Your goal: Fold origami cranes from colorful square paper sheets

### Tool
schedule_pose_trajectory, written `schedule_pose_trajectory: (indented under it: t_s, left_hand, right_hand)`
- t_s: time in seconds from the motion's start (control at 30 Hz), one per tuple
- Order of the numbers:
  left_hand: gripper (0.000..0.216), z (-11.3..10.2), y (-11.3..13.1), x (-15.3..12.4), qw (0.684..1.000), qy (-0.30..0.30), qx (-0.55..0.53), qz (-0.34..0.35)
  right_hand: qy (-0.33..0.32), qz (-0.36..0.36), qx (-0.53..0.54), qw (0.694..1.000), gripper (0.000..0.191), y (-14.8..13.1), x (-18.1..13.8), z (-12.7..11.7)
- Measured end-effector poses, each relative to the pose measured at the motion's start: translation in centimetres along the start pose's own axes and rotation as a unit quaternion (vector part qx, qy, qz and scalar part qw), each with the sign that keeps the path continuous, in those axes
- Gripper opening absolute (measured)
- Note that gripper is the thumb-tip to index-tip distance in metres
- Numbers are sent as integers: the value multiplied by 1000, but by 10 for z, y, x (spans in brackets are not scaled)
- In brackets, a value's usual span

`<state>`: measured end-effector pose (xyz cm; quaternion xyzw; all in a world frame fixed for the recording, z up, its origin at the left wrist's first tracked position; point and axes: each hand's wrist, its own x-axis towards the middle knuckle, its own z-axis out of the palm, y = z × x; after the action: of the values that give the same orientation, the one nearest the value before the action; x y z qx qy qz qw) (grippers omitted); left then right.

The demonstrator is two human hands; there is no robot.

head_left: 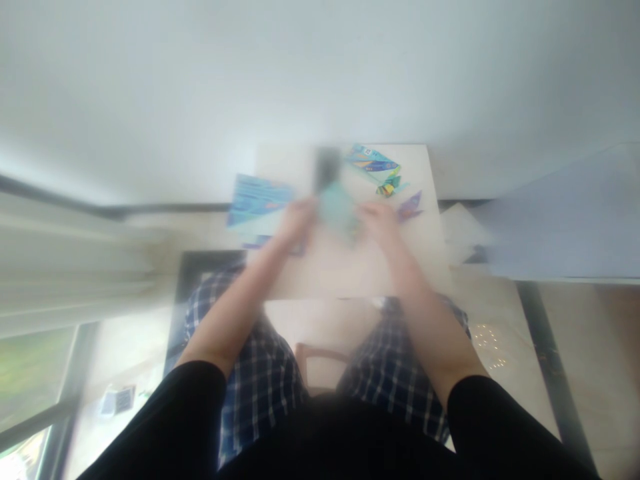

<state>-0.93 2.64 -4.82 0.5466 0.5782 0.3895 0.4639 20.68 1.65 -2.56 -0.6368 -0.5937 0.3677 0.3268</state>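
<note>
A pale teal piece of paper [336, 207], seemingly folded, is between my hands above the small white table. My left hand [299, 219] is closed on its left edge. My right hand [379, 219] pinches the paper at its right side. Haze and blur hide the fingertips and the folds. Blue patterned sheets [257, 200] lie by my left hand, partly over the table's left edge. Just beyond the teal paper is a dark rectangular object [327, 165], too blurred to name.
On the table [340, 280], toward the right, lie a blue patterned paper piece [373, 162], a small green and yellow folded piece [389, 187] and a purple folded piece [410, 207]. A white wall [320, 73] stands behind the table. A pale grey panel [570, 220] is at right.
</note>
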Motion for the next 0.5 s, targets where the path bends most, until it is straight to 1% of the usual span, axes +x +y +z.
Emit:
schedule_pose_trajectory:
  t_s: [0.07, 0.13, 0.17, 0.2, 0.27, 0.33, 0.4, 0.5]
  left_hand:
    - [30, 3, 3, -4, 998, 36, 36, 26]
    - [33, 6, 7, -9, 992, 73, 70, 78]
    - [35, 7, 9, -11, 988, 78, 87, 103]
    - [36, 9, 10, -13, 985, 71, 102, 123]
    - [37, 11, 13, -17, 982, 32, 119, 141]
    - [41, 13, 16, -21, 984, -11, 115, 132]
    - [45, 14, 20, -26, 989, -39, 90, 114]
    - [47, 14, 28, -31, 994, -67, 19, 84]
  right_hand:
    - [7, 6, -2, 1000, 37, -2, -1, 2]
    - [38, 2, -6, 999, 35, -4, -4, 6]
    - [59, -1, -7, 998, 33, -6, -5, 8]
    - [78, -6, -5, 997, 31, -8, -6, 9]
    - [91, -15, 11, 996, 30, -12, -10, 11]
    - [77, -29, 44, 996, 34, -17, -14, 12]
    - [45, -34, 92, 994, 43, -20, -17, 14]
    - [-31, -19, 161, 986, 58, -20, -18, 16]
